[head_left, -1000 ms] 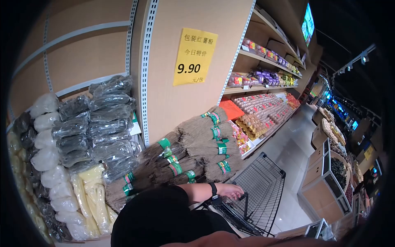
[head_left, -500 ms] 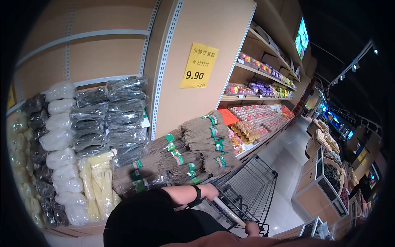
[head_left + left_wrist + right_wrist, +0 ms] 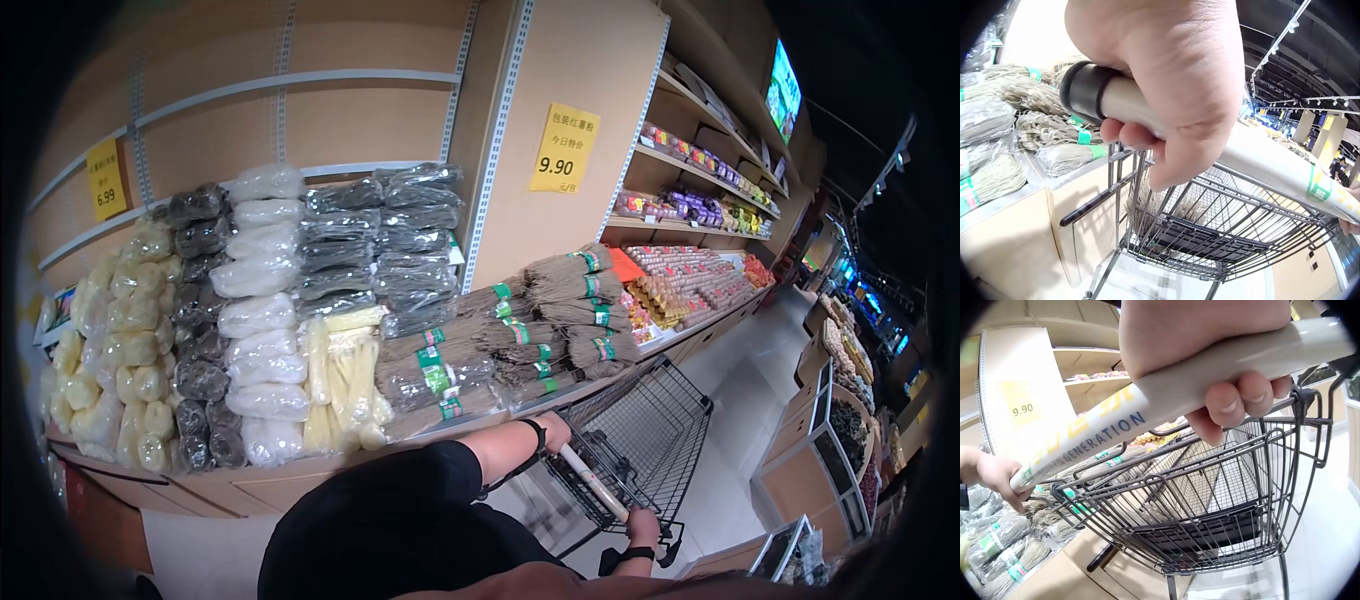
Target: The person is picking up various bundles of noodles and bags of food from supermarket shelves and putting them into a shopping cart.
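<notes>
Both hands grip the pale handle (image 3: 594, 481) of a black wire shopping cart (image 3: 665, 415). The left hand (image 3: 551, 431) holds the far-left end; in the left wrist view this hand (image 3: 1169, 81) has its fingers curled round the bar beside a black end cap (image 3: 1085, 92). The right hand (image 3: 643, 527) is on the handle's other end; in the right wrist view its fingers (image 3: 1227, 405) wrap under the bar (image 3: 1166, 394), which bears printed lettering. Through the wires in the left wrist view, the seat panel (image 3: 1210, 237) shows dark.
Bagged noodles (image 3: 265, 312) and brown bundles with green bands (image 3: 580, 300) fill the display on the left, under yellow price signs (image 3: 565, 148). Egg trays (image 3: 690, 285) and shelves continue ahead. Beyond a tiled aisle (image 3: 735, 375), wooden produce bins (image 3: 810, 455) stand on the right.
The head view has swung left, bringing in more of the bagged display and a second price sign. The right hand, out of sight a second ago, appeared on the handle, and the left hand now grips it.
</notes>
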A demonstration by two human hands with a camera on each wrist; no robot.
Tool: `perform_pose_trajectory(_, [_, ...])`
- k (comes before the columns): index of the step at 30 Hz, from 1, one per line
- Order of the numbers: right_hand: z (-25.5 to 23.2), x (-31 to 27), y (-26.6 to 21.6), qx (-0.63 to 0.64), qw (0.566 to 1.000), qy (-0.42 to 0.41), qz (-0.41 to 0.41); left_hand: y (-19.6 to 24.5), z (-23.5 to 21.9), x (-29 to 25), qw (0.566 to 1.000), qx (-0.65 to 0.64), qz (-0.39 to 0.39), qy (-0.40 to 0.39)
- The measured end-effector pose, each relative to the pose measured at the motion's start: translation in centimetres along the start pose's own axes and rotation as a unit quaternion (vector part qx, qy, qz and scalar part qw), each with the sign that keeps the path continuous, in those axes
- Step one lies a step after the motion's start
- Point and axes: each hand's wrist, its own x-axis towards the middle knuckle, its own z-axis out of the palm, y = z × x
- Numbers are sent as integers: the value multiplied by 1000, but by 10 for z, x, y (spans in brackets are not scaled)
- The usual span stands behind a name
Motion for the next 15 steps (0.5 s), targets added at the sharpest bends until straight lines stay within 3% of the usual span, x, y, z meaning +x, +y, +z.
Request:
perform_pose_trajectory(2, [-1,-31,-5,38,998,-15,36,8,9,-25,1000,-3,6,10])
perform_pose_trajectory(5, [3,-73,-4,-10,998,-50,-25,18,28,-58,1000,-10,14,5])
perform_pose_trajectory(6, [4,-85,-8,38,995,-73,53,20,33,-70,1000,-8,22,-5])
perform_pose_trajectory(10, [25,-124,-3,76,992,-66,75,24,51,-106,998,-36,49,-34])
perform_pose_trajectory(13, [27,-158,-15,63,991,-73,97,25,63,-127,994,-53,64,-68])
perform_pose_trajectory(15, [45,-165,-7,-13,994,-62,85,22,75,-137,993,-56,75,-77])
